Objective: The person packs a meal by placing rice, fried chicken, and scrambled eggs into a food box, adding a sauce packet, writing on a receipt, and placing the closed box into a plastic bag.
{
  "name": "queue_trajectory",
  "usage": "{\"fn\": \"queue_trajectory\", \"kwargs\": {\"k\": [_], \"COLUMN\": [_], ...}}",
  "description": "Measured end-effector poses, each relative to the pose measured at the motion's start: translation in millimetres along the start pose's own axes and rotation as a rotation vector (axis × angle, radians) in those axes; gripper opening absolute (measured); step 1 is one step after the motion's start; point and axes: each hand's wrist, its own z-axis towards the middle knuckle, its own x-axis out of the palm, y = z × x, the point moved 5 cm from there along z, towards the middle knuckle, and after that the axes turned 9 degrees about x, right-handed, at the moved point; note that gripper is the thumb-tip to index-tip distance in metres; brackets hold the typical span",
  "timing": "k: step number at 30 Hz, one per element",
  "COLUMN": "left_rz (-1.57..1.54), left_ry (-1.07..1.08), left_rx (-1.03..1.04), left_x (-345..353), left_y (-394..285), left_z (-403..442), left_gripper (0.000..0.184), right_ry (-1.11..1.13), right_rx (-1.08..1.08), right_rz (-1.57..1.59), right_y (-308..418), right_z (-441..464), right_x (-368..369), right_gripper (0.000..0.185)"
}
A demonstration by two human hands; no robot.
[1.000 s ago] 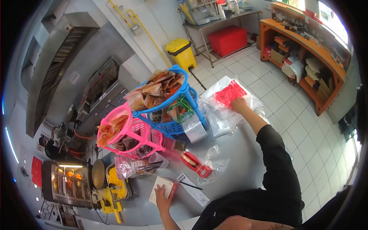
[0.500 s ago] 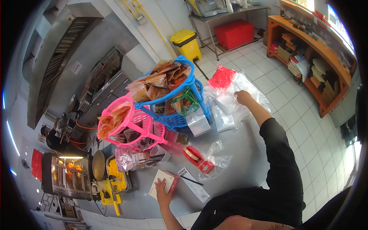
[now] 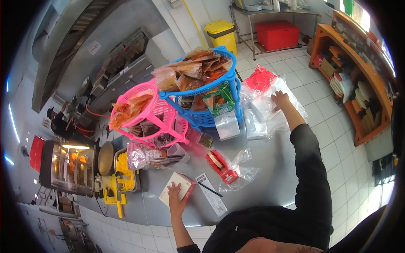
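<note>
My left hand (image 3: pixel 176 198) rests with spread fingers on a white and red box (image 3: pixel 181 188) near the front edge of the metal table (image 3: pixel 263 189). Over the clear plastic bags (image 3: pixel 291 109) at the far right of the table, my right hand (image 3: pixel 280 100) touches the plastic with its fingers apart. Red bags (image 3: pixel 260 80) lie just beyond it. A printed slip (image 3: pixel 212 196) with a black pen (image 3: pixel 210 189) on it is beside the box. Farther up sits a red tape dispenser (image 3: pixel 222 166) next to crumpled clear plastic.
Blue (image 3: pixel 198 91) and pink (image 3: pixel 154 122) tiered baskets hold packets. At the left are a tray of yellow food (image 3: pixel 125 172), a lit display case (image 3: pixel 71 166) and a person (image 3: pixel 59 124) in dark clothes. An orange shelf (image 3: pixel 352 80) stands at the right.
My right hand has left the red bags and moved nearer onto the clear bags, its fingers now spread. My left hand stays on the box. The view has shifted.
</note>
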Motion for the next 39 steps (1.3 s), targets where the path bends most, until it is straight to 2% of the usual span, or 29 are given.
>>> {"fn": "queue_trajectory", "kwargs": {"k": [1,2,4,5,8,9,10,12,13,14,16,17,19,20,22,23,25,26,27,29,30,32,33,35,37,39], "left_rz": [0.002,0.007,-0.033,-0.015,-0.006,-0.002,0.000,0.009,0.010,0.009,0.003,0.008,0.008,0.007,0.007,0.006,0.006,-0.005,-0.015,-0.015,-0.014,-0.003,0.001,0.008,-0.002,-0.012], "left_ry": [-0.010,-0.020,-0.042,-0.039,-0.039,-0.044,-0.047,-0.039,-0.039,-0.040,-0.051,-0.046,-0.037,-0.042,-0.047,-0.040,-0.032,-0.034,-0.037,-0.032,-0.034,-0.028,-0.032,-0.037,-0.041,-0.046], "left_rx": [0.004,0.014,0.016,0.016,0.013,0.023,0.017,0.014,-0.004,-0.004,-0.007,-0.010,-0.025,-0.024,-0.014,-0.023,-0.037,-0.028,-0.018,-0.018,-0.015,0.000,0.004,0.006,-0.008,-0.003], "left_x": [-1,-4,-3,-2,-1,-4,-3,-1,-1,-2,-1,0,2,1,-1,0,1,1,1,2,0,4,3,3,5,3], "left_y": [-1,-5,-6,-1,-5,-7,-6,-2,-2,-3,-2,0,0,-1,-2,-1,1,1,0,-3,-4,2,3,5,9,11], "left_z": [1,1,1,1,-1,1,2,0,-2,-2,0,1,-2,-2,1,1,1,1,1,1,2,0,0,-1,-2,-1], "left_gripper": [0.065,0.064,0.063,0.063,0.062,0.062,0.062,0.062,0.062,0.062,0.062,0.062,0.062,0.062,0.062,0.062,0.062,0.064,0.065,0.065,0.066,0.064,0.063,0.063,0.064,0.064], "right_ry": [-0.011,-0.004,-0.266,-0.192,-0.224,-0.145,-0.145,0.239,0.274,0.337,0.313,0.307,0.282,0.289,0.168,0.169,-0.003,-0.175,-0.287,-0.667,-0.666,-0.219,-0.228,-0.166,-0.213,-0.285], "right_rx": [-0.055,-0.063,-0.172,-0.086,-0.065,-0.069,-0.076,-0.019,-0.011,-0.002,-0.015,-0.023,-0.098,-0.103,-0.035,-0.035,0.034,-0.041,-0.073,-0.279,-0.281,-0.244,-0.238,-0.016,0.076,0.094], "right_rz": [0.048,0.040,0.016,0.066,-0.044,-0.052,-0.051,-0.082,-0.191,-0.190,-0.190,-0.199,0.081,0.077,0.191,0.188,0.165,0.556,0.693,0.839,0.695,0.970,0.982,1.828,1.998,2.339], "right_y": [1,2,6,7,13,15,13,6,5,2,5,0,-3,-1,-5,-1,17,34,52,86,102,114,112,88,69,62], "right_z": [-2,-2,0,3,15,21,24,12,-2,-4,0,8,19,17,19,21,20,-1,-3,-7,-2,17,14,2,-23,-64], "right_x": [4,9,-2,2,21,26,26,3,-20,-20,-14,-6,13,18,16,12,-21,-66,-88,-109,-100,-80,-84,-81,-74,-79], "right_gripper": [0.057,0.057,0.028,0.015,0.016,0.033,0.033,0.059,0.074,0.070,0.059,0.059,0.039,0.039,0.026,0.026,0.025,0.030,0.045,0.054,0.058,0.045,0.045,0.035,0.029,0.032]}}
